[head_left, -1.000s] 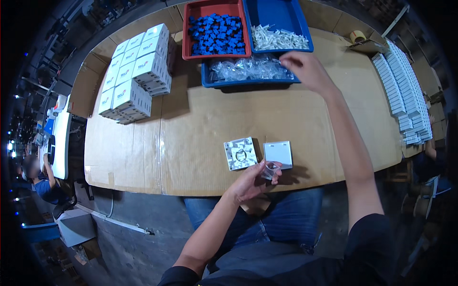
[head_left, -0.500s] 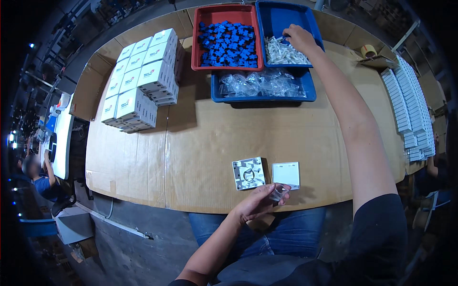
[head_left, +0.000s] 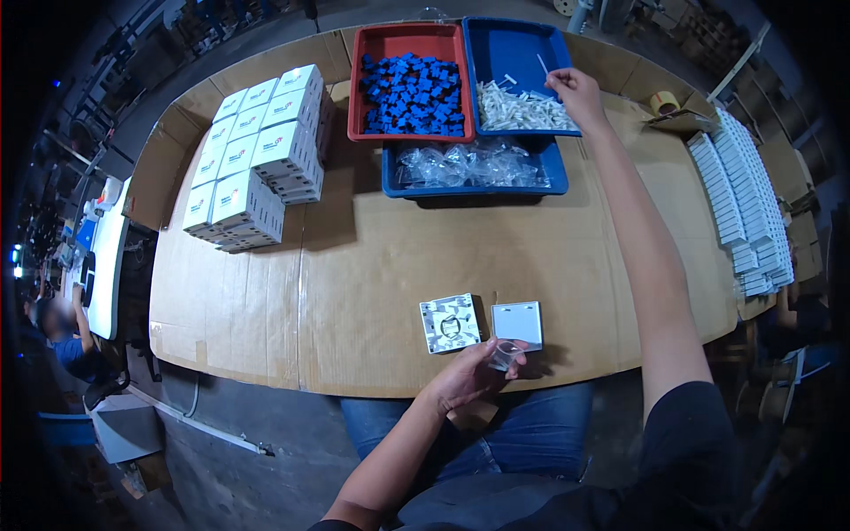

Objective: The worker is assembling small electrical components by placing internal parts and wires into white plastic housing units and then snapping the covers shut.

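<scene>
My right hand (head_left: pixel 575 88) pinches a thin white stick (head_left: pixel 541 64), light and probably brittle, by its end; left hand (head_left: pixel 469 376) pinches a small clear bag (head_left: pixel 506 352).

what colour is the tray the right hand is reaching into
Blue. The right hand pinches a thin white piece over the blue tray of white parts, seen in the head view.

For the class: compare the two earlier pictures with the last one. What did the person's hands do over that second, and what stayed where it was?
The right hand moved from the front blue tray of clear bags back to the far blue tray and now lifts a thin white piece from the white pile. The left hand kept its grip on a small clear bag at the table edge. The two white plates, red tray and boxes did not move.
</scene>
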### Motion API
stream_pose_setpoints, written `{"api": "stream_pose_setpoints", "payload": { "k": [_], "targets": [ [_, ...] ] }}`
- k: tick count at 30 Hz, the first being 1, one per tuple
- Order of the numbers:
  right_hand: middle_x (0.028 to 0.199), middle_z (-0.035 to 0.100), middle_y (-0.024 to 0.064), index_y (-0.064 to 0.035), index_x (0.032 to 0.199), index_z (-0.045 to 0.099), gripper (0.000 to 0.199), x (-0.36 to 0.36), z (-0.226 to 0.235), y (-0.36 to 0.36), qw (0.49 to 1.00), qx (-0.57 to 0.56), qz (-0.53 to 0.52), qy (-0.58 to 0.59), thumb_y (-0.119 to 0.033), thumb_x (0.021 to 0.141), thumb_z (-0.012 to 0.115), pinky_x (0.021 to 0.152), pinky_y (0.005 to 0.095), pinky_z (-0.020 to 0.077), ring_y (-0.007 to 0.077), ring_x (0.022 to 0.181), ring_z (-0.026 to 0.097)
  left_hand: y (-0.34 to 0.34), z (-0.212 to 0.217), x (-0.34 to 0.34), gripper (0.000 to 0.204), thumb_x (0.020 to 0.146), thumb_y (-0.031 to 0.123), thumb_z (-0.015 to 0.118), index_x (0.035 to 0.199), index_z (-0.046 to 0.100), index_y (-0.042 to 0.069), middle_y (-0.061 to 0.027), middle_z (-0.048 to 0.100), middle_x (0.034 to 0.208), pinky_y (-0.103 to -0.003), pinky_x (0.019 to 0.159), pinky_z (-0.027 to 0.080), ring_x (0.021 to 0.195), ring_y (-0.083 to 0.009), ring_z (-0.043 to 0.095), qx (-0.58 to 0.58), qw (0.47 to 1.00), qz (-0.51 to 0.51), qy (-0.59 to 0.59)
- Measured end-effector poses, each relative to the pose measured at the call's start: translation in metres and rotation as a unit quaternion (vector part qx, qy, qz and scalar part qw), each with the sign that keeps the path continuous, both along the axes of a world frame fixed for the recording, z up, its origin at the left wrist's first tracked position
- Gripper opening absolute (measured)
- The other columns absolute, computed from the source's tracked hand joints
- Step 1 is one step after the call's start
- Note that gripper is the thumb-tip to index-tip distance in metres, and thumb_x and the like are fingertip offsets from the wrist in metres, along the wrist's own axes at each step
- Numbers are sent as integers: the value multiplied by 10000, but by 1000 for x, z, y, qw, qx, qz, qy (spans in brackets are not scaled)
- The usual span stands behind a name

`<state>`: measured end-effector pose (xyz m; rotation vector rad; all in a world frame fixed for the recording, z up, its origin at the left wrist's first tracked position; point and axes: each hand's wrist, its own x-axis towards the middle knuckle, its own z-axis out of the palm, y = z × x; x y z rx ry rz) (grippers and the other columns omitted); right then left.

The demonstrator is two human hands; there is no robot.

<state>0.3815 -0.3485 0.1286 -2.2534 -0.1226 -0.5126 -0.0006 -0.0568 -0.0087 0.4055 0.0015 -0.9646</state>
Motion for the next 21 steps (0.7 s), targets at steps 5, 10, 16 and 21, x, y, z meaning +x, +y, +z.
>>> {"api": "stream_pose_setpoints", "payload": {
  "k": [5, 10, 16, 21],
  "targets": [
    [1025, 673, 20, 11, 1204, 664, 226, -132, 31, 23, 901, 388, 179, 72, -161, 1061, 634, 706, 227, 469, 63, 782, 550, 4, 2, -15, 573, 1089, 467, 522, 1409, 580, -5, -55, 659, 1157, -315, 970, 496, 1001, -161, 611, 25, 999, 44, -8],
    [1005, 702, 27, 10, 1196, 702, 216, -230, 30, 26, 907, 369, 186, 81, -122, 1028, 670, 715, 214, 480, 59, 783, 584, 1, -13, -20, 632, 1086, 521, 476, 1392, 571, -24, -97, 669, 1142, -377, 1004, 504, 1030, -214, 626, 35, 998, 46, -6],
    [942, 705, 0, 7, 1153, 739, 184, -324, -4, 42, 944, 220, 184, 162, -63, 986, 703, 719, 217, 468, 43, 777, 572, 1, -11, -14, 595, 1113, 510, 417, 1403, 572, 14, -50, 674, 1125, -349, 975, 508, 974, -179, 629, 62, 996, 49, -44],
    [866, 669, -29, -11, 1053, 741, 111, -371, -22, 64, 956, 107, 173, 211, -74, 961, 733, 685, 225, 459, 42, 741, 533, 2, -4, -18, 591, 1105, 524, 434, 1398, 583, 33, -28, 677, 1121, -336, 959, 512, 971, -162, 632, 73, 995, 53, -51]
  ]
}}
